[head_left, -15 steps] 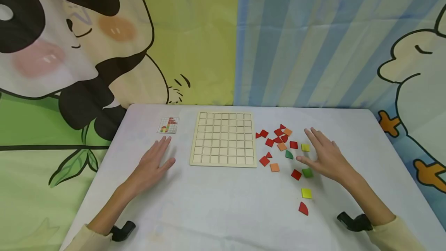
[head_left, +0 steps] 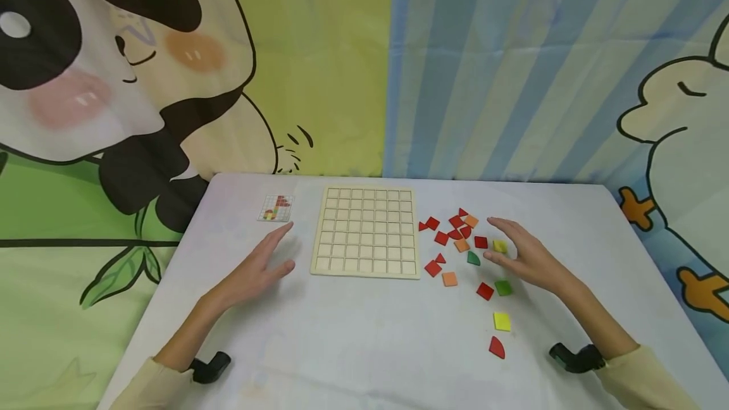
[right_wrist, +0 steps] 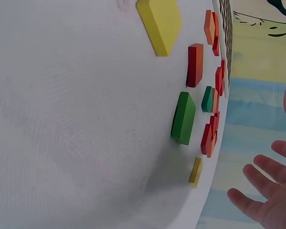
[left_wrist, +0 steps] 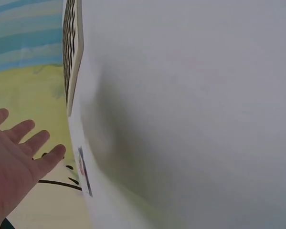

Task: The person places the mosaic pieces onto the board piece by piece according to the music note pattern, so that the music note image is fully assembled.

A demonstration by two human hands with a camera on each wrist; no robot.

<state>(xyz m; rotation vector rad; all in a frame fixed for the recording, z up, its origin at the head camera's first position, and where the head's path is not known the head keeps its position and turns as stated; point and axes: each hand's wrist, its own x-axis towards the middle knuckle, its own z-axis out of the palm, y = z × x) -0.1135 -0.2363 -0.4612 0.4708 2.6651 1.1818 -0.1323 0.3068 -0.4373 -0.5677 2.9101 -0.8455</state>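
Note:
My left hand (head_left: pixel 253 274) hovers over the table with its fingers extended, between a small picture card (head_left: pixel 276 207) and a wooden grid board (head_left: pixel 364 276). It holds nothing; the left wrist view shows its spread fingers (left_wrist: pixel 40 140) above the surface. On the other side, my right hand (head_left: pixel 529 258) is raised with its fingers extended, near a yellow square tile (head_left: pixel 500 245) and a green square tile (head_left: pixel 504 288). Nothing is in it. In the right wrist view the green tile (right_wrist: pixel 183 119) lies flat, apart from the hand (right_wrist: pixel 271 191).
Right of the board lie several red tiles (head_left: pixel 441 238), orange squares (head_left: pixel 450 279) and a green quarter-round (head_left: pixel 473 258). Nearer the front are a yellow square (head_left: pixel 502 321) and a red quarter-round (head_left: pixel 497 347). A patterned curtain (head_left: pixel 319 68) hangs behind the white table (head_left: pixel 364 347).
My left hand has shifted slightly to the right in the head view. The right hand's fingers have drawn closer together and moved slightly left. The tiles and board keep their arrangement.

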